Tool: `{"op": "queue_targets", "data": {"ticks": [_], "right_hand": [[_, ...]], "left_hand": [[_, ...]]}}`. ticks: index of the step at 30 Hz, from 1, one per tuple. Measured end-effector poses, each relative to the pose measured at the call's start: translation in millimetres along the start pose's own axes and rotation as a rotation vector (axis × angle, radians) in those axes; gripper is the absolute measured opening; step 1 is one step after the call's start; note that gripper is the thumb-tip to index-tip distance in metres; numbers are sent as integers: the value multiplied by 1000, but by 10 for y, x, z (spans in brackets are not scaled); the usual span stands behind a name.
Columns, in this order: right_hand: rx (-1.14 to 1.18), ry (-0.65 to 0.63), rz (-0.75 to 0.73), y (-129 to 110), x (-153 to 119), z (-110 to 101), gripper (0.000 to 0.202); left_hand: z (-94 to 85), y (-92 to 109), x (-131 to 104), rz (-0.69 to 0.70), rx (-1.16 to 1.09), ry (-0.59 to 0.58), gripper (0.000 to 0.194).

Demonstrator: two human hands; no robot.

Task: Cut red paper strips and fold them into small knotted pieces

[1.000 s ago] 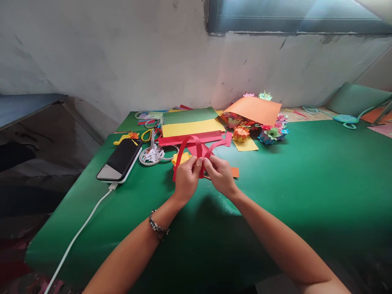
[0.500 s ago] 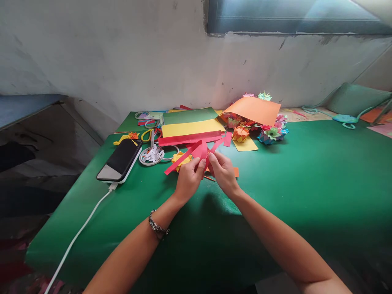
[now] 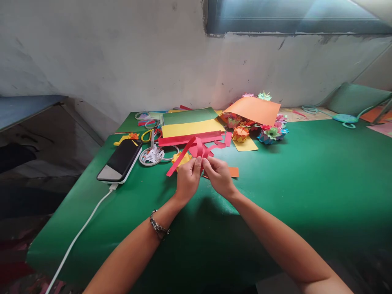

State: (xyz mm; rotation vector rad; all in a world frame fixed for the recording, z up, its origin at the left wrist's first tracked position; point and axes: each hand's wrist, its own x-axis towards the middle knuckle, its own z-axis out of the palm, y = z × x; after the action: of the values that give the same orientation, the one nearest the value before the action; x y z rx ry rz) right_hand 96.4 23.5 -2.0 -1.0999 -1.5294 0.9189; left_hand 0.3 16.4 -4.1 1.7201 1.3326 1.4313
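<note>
Red paper strips are pinched between my two hands above the green table, some ends spreading up and out to both sides. My left hand is closed on them, thumb on top. My right hand is closed on the strips too, its thumb almost touching the left one. The lower part of the folded paper is hidden by my fingers. A yellow folded paper piece lies just behind my left hand, and an orange paper piece is beside my right hand.
A phone with a white cable lies at left. Near it are scissors and tape rolls. Stacked coloured sheets lie behind my hands. Paper flowers and a curved orange sheet sit back right.
My right hand has moved slightly down and left, closer to my left thumb. The red strips have shifted, and one now curves out to the right above my right hand.
</note>
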Motion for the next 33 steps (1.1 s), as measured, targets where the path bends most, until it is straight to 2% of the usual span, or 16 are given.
{"op": "queue_targets", "data": {"ticks": [3, 7, 12, 15, 17, 21, 22, 23, 25, 27, 28, 30, 31, 33], "right_hand": [[61, 34, 30, -2, -2, 9, 39], [183, 119, 61, -5, 32, -30, 39], [231, 161, 43, -12, 94, -125, 38], [222, 176, 33, -6, 117, -170, 36], [209, 171, 32, 7, 130, -191, 34], [184, 153, 31, 49, 147, -210, 32], [179, 148, 28, 60, 151, -211, 32], [174, 143, 25, 70, 153, -210, 32], [168, 134, 21, 86, 158, -208, 31], [164, 126, 23, 97, 164, -204, 31], [160, 119, 25, 101, 167, -201, 30], [148, 103, 28, 110, 173, -195, 29], [141, 95, 30, 114, 177, -192, 28], [127, 81, 31, 127, 186, -185, 28]], "left_hand": [[-3, -7, 23, -50, -55, 22, 42], [-91, -31, 96, -106, -154, 154, 46], [-285, 15, 172, 58, -228, 210, 47], [-449, 63, 312, 113, -252, 257, 44], [-570, 99, 487, 71, -244, 191, 38], [-774, 234, 944, -63, 4, -193, 34], [-817, 283, 1051, -50, 87, -220, 33], [-860, 334, 1146, 15, 158, -181, 31], [-947, 420, 1283, 236, 265, -20, 29], [-1030, 441, 1346, 376, 287, 97, 37], [-1063, 415, 1351, 419, 247, 164, 32], [-1101, 279, 1321, 400, 194, 199, 31], [-1103, 177, 1293, 356, 202, 174, 28], [-1076, -64, 1218, 74, 349, 156, 27]]}}
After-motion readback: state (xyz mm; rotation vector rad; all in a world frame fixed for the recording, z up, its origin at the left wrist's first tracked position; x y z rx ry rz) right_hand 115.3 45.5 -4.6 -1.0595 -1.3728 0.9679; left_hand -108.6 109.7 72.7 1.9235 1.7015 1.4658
